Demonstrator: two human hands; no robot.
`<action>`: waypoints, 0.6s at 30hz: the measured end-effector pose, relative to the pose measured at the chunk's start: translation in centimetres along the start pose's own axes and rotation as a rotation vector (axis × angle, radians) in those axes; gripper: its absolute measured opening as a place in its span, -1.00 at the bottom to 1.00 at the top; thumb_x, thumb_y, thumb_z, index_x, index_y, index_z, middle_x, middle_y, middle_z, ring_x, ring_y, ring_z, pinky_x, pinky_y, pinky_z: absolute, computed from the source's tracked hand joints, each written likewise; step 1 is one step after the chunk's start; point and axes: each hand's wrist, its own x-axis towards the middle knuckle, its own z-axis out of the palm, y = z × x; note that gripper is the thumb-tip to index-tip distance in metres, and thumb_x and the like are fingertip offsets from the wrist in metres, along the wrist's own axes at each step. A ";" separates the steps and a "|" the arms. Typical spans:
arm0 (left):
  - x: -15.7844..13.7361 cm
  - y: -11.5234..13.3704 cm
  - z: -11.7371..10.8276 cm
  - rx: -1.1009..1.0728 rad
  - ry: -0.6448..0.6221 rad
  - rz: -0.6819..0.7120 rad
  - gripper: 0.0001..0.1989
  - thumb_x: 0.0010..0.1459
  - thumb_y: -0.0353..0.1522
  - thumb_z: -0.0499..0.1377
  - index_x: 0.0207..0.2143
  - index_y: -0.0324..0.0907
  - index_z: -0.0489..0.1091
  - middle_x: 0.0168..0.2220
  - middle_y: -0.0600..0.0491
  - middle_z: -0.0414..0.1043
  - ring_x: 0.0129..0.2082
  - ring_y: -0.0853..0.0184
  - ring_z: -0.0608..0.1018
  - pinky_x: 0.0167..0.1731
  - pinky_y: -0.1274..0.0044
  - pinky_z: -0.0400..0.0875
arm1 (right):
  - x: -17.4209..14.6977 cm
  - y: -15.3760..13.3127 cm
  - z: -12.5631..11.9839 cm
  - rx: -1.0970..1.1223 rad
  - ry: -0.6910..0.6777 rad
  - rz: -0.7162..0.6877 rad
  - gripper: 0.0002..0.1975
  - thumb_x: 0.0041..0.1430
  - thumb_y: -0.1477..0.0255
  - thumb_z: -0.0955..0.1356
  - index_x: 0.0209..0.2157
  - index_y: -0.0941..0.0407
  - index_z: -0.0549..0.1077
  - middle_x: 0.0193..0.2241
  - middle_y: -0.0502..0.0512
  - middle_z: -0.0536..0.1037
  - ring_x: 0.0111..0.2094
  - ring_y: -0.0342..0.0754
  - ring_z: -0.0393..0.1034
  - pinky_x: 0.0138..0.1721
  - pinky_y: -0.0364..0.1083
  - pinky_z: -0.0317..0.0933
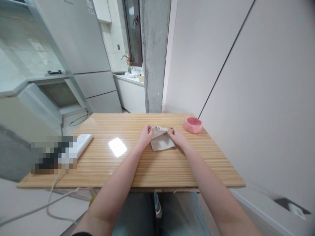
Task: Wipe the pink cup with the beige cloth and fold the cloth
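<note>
A small light beige cloth [162, 141], partly folded, lies on the wooden table [103, 170] in front of me. Its far edge is lifted and curled back between my hands. At the cloth's left upper corner, my left hand [147, 135] pinches the fabric between thumb and fingers. Opposite it, my right hand [177, 136] grips the right upper edge, thumb against the cloth. The near part of the cloth rests flat on the tabletop.
A pink ashtray [193, 125] stands at the table's far right, close to the wall. On the left lies a white box-like object [85, 142], partly blurred out. A pale cable [36, 214] hangs at the lower left. Beyond are a fridge [81, 39] and a sink tap [128, 62].
</note>
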 end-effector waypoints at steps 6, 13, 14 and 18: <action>1.9 -1.1 -1.4 -0.330 0.230 -0.248 -0.91 0.03 -0.36 0.13 -0.45 -0.18 0.24 -0.50 0.16 0.28 -0.46 0.42 0.35 -0.38 0.58 0.24 | -0.4 0.0 0.0 -0.008 -0.310 -0.031 -0.36 -0.15 0.54 0.42 0.06 0.09 0.34 -0.50 -0.12 0.41 -0.49 -0.15 0.26 -0.31 -0.14 0.21; 3.4 -3.6 -6.4 0.277 0.230 -0.324 -0.93 0.04 -0.36 0.09 -0.41 -0.20 0.29 -0.43 0.07 0.40 -0.36 0.33 0.46 -0.30 0.52 0.31 | 0.7 0.8 -0.2 -0.153 0.157 -0.047 -0.47 0.01 0.55 0.26 0.09 0.20 0.28 -0.06 0.27 0.38 -0.07 0.03 0.33 0.02 -0.01 0.22; 3.4 -3.9 -6.7 0.389 0.165 -0.341 -0.91 0.06 -0.35 0.09 -0.42 -0.19 0.31 -0.43 0.05 0.42 -0.36 0.30 0.47 -0.30 0.51 0.31 | 0.7 1.0 -0.3 -0.194 0.173 -0.035 -0.45 0.02 0.51 0.28 0.11 0.21 0.28 -0.03 0.30 0.37 -0.02 0.07 0.30 0.07 0.02 0.19; 3.0 -3.9 -6.3 0.621 -0.027 -0.357 -0.78 0.15 -0.29 0.01 -0.39 -0.20 0.38 -0.35 -0.08 0.51 -0.29 0.20 0.52 -0.30 0.47 0.32 | 0.7 1.7 -0.1 -0.245 0.073 0.039 -0.37 -0.06 0.47 0.34 0.12 0.20 0.28 -0.03 0.30 0.40 0.04 0.16 0.27 0.12 0.08 0.14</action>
